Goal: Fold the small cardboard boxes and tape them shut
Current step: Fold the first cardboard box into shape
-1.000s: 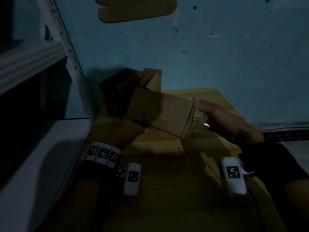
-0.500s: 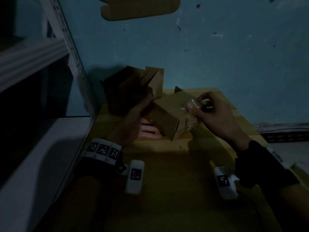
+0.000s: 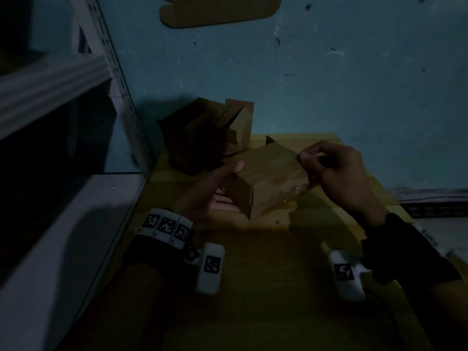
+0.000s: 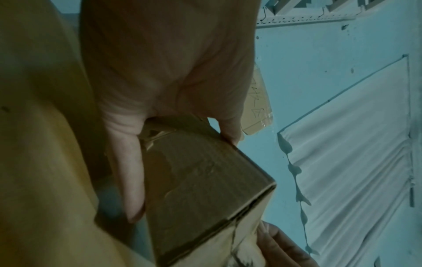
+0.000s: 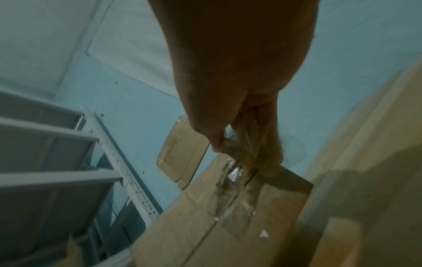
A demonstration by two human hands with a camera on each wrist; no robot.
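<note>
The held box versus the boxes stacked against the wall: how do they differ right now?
The held box is off the table in the left hand, tilted; the stacked boxes rest on the table untouched. The held box carries clear tape, pinched by the right hand; the stacked boxes show open flaps. Both are brown cardboard.

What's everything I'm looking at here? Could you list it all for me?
cardboard box: one, brown, held above the table between both hands
clear tape: one strip, transparent, crinkled along the box's seam
folded boxes: a pile, count unclear, brown, back left of the table against the wall
flat cardboard piece: one, brown, stuck on the wall above
table: one, yellowish wood
wall: blue, behind the table
metal shelving: one unit, grey-white, at the left
left hand: grips the box's left end
right hand: pinches the tape at the box's right end
</note>
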